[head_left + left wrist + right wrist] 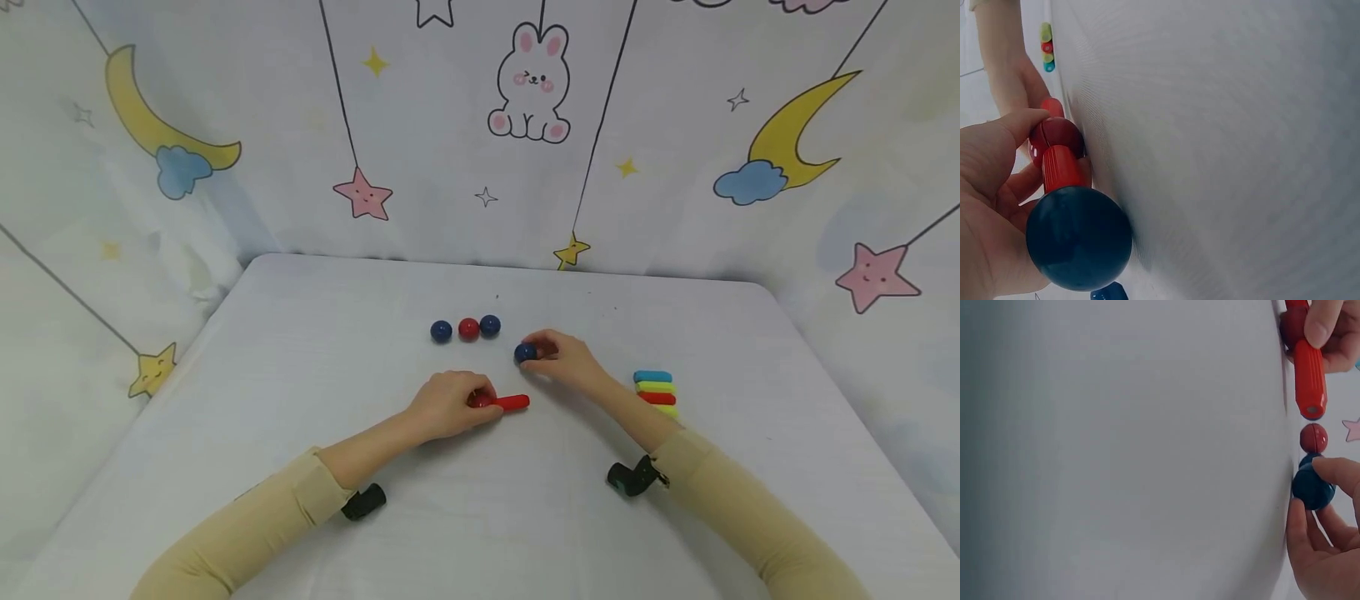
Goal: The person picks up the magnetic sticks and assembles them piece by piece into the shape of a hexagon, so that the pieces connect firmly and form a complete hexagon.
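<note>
Left hand (452, 407): fingers and thumb clamped on a red ball (1060, 136), mid-table.
Rod, right side: one red rod (514, 403), running from the gripped ball toward the person's right; grey disc (1311, 410) at its free end.
Rod, other side: a second red rod (1063, 167), between the gripped ball and an end blue ball (1079, 239) beside the palm.
Joints: rods apparently seated against the balls; fingers cover much of the contact, so this is uncertain.
Right hand (568, 364): thumb and fingers pinching a loose blue ball (524, 354), beyond the rod's free end, near but apart.
Row behind: left blue ball (441, 332), middle red ball (468, 330), right blue ball (490, 325); the first slightly separate.
Rod group: blue, yellow-green, red and yellow-green rods (656, 387), side by side near the right forearm.
Wrists: beige sleeves (247, 529), black devices (632, 477) beneath.
Surface: white-covered table (337, 333).
Backdrop: cloth (450, 108) printed with moons, stars and rabbit.
</note>
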A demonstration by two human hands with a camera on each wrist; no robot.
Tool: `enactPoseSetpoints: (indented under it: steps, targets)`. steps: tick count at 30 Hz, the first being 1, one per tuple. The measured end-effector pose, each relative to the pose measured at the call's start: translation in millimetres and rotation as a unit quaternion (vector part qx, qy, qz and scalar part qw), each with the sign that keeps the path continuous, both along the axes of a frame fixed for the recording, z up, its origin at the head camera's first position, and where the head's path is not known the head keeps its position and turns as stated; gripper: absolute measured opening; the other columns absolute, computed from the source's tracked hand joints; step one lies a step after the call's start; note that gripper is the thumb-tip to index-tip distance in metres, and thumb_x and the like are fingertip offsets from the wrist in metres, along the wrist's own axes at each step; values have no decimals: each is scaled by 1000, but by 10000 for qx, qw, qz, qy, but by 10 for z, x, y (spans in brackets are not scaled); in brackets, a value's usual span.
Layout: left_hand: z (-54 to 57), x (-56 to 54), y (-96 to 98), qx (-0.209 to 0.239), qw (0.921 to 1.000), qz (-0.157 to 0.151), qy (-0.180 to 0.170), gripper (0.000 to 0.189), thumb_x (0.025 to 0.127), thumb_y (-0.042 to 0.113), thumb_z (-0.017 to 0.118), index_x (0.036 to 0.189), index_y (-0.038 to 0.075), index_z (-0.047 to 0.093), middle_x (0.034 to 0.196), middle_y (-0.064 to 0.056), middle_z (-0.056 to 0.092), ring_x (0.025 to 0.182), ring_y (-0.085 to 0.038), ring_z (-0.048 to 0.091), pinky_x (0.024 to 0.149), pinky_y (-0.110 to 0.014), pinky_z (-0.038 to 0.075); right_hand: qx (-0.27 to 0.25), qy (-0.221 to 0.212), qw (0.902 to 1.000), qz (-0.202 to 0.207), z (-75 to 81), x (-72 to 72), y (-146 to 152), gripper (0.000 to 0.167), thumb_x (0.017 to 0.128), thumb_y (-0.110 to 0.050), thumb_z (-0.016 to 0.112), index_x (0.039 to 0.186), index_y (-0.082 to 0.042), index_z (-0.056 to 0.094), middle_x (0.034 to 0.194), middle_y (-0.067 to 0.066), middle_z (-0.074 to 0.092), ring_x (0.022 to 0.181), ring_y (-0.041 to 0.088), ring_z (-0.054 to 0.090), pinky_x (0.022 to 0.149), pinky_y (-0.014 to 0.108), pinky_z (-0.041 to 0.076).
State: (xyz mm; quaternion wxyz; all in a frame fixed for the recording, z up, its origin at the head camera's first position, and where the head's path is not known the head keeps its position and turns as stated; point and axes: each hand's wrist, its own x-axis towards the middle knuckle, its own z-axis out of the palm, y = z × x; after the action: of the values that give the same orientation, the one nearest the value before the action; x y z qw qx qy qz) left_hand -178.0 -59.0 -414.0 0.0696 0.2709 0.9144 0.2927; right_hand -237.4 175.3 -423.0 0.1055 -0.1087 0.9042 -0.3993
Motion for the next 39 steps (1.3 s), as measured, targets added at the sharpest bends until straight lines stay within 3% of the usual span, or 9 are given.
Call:
enactPoseSetpoints:
  steps: [10, 17, 27, 33, 39]
  targets:
    - [0, -8, -34, 101, 9999, -24, -41, 15, 90, 29, 70, 97, 16, 70, 72, 9, 56, 67, -11, 51, 60, -25, 42, -165, -84, 9979, 614, 34, 323, 187, 41, 88, -22, 73, 125, -8, 61, 112, 6, 64, 106, 25, 58, 96, 44, 48]
    - [4, -6, -56, 185, 9998, 7, -70, 15, 90, 28, 70, 97, 15, 69, 72, 7, 55, 66, -11, 50, 58, -25, 40, -342, -182, 9957, 844, 29, 458, 222, 41, 87, -22, 75, 124, -9, 61, 109, 3, 64, 102, 21, 58, 93, 39, 49]
    - [7, -27, -1, -33, 10000, -13, -88, 22, 88, 30, 71, 102, 14, 68, 77, 7, 56, 71, -11, 51, 62, -25, 43, -343, -265, 9963, 745, 39, 512, 216, 42, 87, -22, 75, 124, -10, 61, 110, 3, 64, 102, 21, 58, 93, 40, 49]
    - [8, -83, 174, -116, 9997, -233, 32, 37, 87, 34, 72, 114, 11, 64, 90, 4, 61, 79, -11, 54, 67, -24, 46, -399, -358, 9956, 764, 40, 516, 232, 43, 87, -21, 75, 126, -10, 60, 113, 4, 64, 103, 22, 58, 94, 41, 48]
    - [16, -140, 341, -61, 9992, -392, 85, 37, 88, 33, 73, 116, 11, 63, 89, 3, 61, 78, -12, 54, 66, -25, 44, -460, -397, 9950, 797, 33, 510, 228, 44, 87, -20, 75, 127, -9, 59, 112, 3, 64, 103, 21, 58, 94, 40, 48]
